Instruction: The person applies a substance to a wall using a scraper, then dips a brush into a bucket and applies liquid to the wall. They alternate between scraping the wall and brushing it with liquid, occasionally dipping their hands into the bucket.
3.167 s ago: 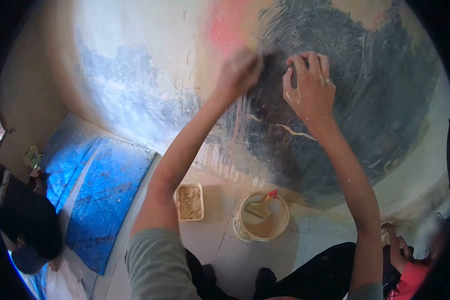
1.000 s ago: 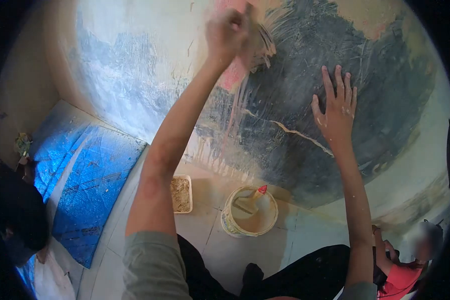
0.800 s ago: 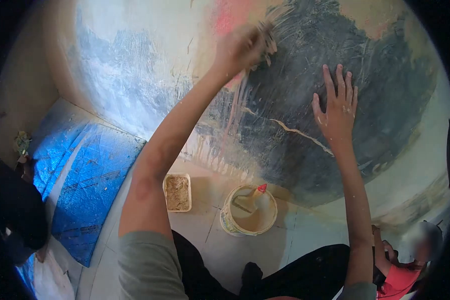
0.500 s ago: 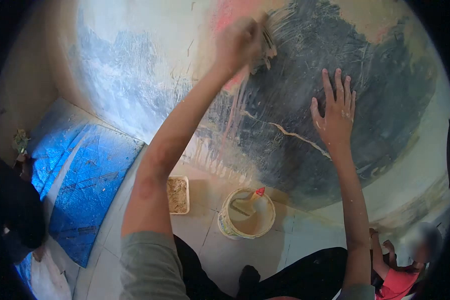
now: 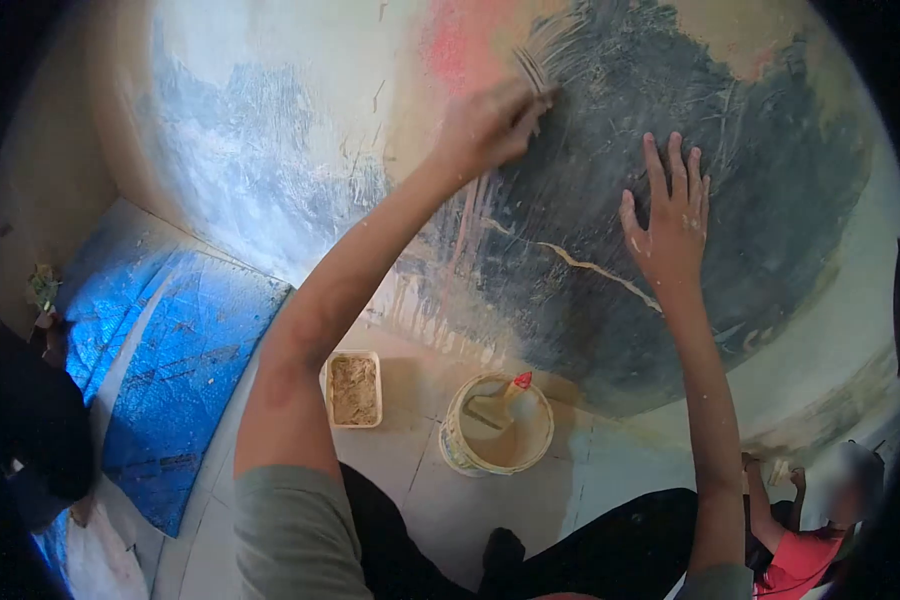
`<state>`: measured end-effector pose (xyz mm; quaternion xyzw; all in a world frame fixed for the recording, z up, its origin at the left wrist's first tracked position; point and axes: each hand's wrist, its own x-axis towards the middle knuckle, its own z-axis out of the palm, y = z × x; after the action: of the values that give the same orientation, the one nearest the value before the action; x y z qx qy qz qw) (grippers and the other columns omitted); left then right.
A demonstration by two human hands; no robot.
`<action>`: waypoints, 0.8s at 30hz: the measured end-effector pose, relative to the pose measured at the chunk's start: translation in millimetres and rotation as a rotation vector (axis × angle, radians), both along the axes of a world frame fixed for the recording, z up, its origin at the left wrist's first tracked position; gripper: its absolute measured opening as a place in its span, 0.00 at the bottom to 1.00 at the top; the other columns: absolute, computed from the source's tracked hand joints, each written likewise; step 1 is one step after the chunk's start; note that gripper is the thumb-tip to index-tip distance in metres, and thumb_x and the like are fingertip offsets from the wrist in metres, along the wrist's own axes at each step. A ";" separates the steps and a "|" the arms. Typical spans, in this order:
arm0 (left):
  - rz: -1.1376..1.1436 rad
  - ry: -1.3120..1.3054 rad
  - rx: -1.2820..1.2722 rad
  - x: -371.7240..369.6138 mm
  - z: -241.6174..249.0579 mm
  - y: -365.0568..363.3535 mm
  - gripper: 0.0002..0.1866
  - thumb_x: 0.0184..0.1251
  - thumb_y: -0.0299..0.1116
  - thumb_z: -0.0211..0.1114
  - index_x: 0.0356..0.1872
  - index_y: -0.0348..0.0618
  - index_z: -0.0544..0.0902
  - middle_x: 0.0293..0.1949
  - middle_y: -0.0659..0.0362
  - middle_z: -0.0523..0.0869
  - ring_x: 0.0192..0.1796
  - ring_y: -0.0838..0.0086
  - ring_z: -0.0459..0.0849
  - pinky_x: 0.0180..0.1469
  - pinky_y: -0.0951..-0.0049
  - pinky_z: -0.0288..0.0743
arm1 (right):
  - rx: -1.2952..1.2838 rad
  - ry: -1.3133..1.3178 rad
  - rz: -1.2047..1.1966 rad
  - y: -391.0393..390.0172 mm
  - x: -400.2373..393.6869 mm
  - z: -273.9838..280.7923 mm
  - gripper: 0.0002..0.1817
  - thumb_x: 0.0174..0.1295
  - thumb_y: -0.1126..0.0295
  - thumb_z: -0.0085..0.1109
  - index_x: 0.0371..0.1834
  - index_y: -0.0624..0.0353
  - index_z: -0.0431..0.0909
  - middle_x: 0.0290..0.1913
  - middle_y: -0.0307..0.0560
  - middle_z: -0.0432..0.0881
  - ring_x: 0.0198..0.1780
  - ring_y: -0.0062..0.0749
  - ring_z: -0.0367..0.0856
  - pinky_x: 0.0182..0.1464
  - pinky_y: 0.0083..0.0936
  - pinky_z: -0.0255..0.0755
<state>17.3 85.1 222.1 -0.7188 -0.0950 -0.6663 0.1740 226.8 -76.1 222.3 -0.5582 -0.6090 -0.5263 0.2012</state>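
Against a wall with dark grey, white and pinkish patches (image 5: 610, 190), my left hand (image 5: 490, 125) is closed at the upper middle, near the left edge of the dark patch. Whatever its fingers grip is hidden or too small to name. My right hand (image 5: 673, 215) lies flat on the dark patch, fingers spread, with nothing in it. A pale crack-like line (image 5: 595, 268) runs below and between the hands. Below them on the floor stands a round bucket (image 5: 450, 440) with cloudy liquid and a brush (image 5: 505, 398) with a red-tipped handle leaning inside.
A rectangular tub (image 5: 355, 390) of brownish material sits left of the bucket. Blue sheeting (image 5: 170, 370) lies at the left, beside a person in dark clothes (image 5: 35, 420). Another person in a red top (image 5: 800, 560) is at the lower right.
My left hand has moved slightly down along the wall from its higher, blurred position. My right hand stays nearly in place. The person in red has shifted a raised hand.
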 end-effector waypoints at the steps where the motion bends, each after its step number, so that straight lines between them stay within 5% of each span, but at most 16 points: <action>1: -0.032 -0.170 -0.112 -2.1 10.4 8.6 0.06 0.56 0.33 0.66 0.26 0.43 0.81 0.22 0.54 0.80 0.23 0.61 0.80 0.26 0.63 0.73 | -0.008 0.010 -0.016 1.1 0.6 -0.9 0.36 0.60 0.61 0.55 0.74 0.42 0.56 0.74 0.48 0.55 0.72 0.56 0.55 0.70 0.56 0.53; 4: 0.000 -0.363 -0.359 -18.5 26.2 15.2 0.05 0.57 0.34 0.65 0.29 0.45 0.81 0.26 0.55 0.80 0.23 0.61 0.80 0.26 0.61 0.74 | 0.009 -0.003 0.010 3.0 1.4 -3.3 0.36 0.60 0.60 0.55 0.73 0.42 0.56 0.74 0.48 0.55 0.73 0.56 0.54 0.70 0.56 0.52; 8: -0.018 0.003 0.019 3.8 -3.2 -0.3 0.06 0.58 0.35 0.65 0.30 0.45 0.83 0.22 0.53 0.81 0.25 0.60 0.81 0.29 0.62 0.74 | 0.023 -0.006 -0.006 3.9 -1.9 -2.5 0.36 0.60 0.59 0.55 0.73 0.43 0.56 0.74 0.49 0.55 0.73 0.56 0.54 0.70 0.57 0.51; 10: -0.109 -0.154 -0.221 -2.3 17.7 8.1 0.05 0.55 0.33 0.65 0.31 0.44 0.83 0.23 0.53 0.81 0.25 0.59 0.82 0.28 0.63 0.74 | 0.007 0.017 -0.016 4.8 -1.3 -4.1 0.36 0.60 0.60 0.55 0.73 0.43 0.56 0.74 0.49 0.54 0.73 0.56 0.54 0.70 0.57 0.51; 12: -0.163 -0.427 -0.175 -20.5 39.0 20.9 0.05 0.53 0.30 0.65 0.24 0.40 0.81 0.24 0.52 0.83 0.27 0.61 0.84 0.29 0.66 0.74 | 0.021 0.012 0.005 7.9 1.0 -5.1 0.36 0.60 0.60 0.55 0.73 0.43 0.56 0.74 0.49 0.54 0.73 0.56 0.54 0.70 0.58 0.51; 18: -0.022 0.035 0.080 -2.0 2.9 -3.3 0.03 0.50 0.29 0.66 0.24 0.44 0.80 0.26 0.53 0.84 0.29 0.60 0.84 0.30 0.66 0.75 | 0.019 -0.004 -0.003 5.9 -1.0 -4.9 0.35 0.61 0.60 0.55 0.74 0.44 0.56 0.74 0.49 0.54 0.73 0.57 0.53 0.70 0.58 0.51; 21: -0.043 -0.386 -0.269 -27.7 36.8 14.9 0.06 0.52 0.30 0.66 0.20 0.43 0.79 0.24 0.55 0.83 0.26 0.62 0.83 0.28 0.65 0.74 | 0.025 -0.008 -0.001 10.8 -0.8 -6.4 0.36 0.61 0.60 0.55 0.74 0.44 0.55 0.74 0.49 0.54 0.73 0.57 0.53 0.69 0.59 0.51; 22: 0.001 -0.525 -0.186 -30.0 42.2 29.0 0.03 0.51 0.30 0.66 0.22 0.45 0.81 0.20 0.56 0.81 0.24 0.62 0.82 0.25 0.64 0.73 | 0.032 -0.023 0.004 8.9 0.2 -7.7 0.36 0.61 0.59 0.54 0.74 0.45 0.55 0.74 0.49 0.54 0.73 0.57 0.53 0.69 0.59 0.51; 24: -0.065 -0.240 -0.081 -25.4 14.2 22.2 0.03 0.50 0.32 0.67 0.25 0.46 0.84 0.20 0.56 0.80 0.23 0.62 0.81 0.24 0.63 0.73 | 0.008 -0.009 -0.008 5.2 -2.4 -8.8 0.36 0.61 0.59 0.54 0.74 0.45 0.55 0.75 0.50 0.53 0.73 0.58 0.52 0.69 0.59 0.51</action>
<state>-8.1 107.3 236.3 -0.6429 -0.1187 -0.7486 0.1105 224.4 -71.0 213.5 -0.5575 -0.6055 -0.5321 0.1988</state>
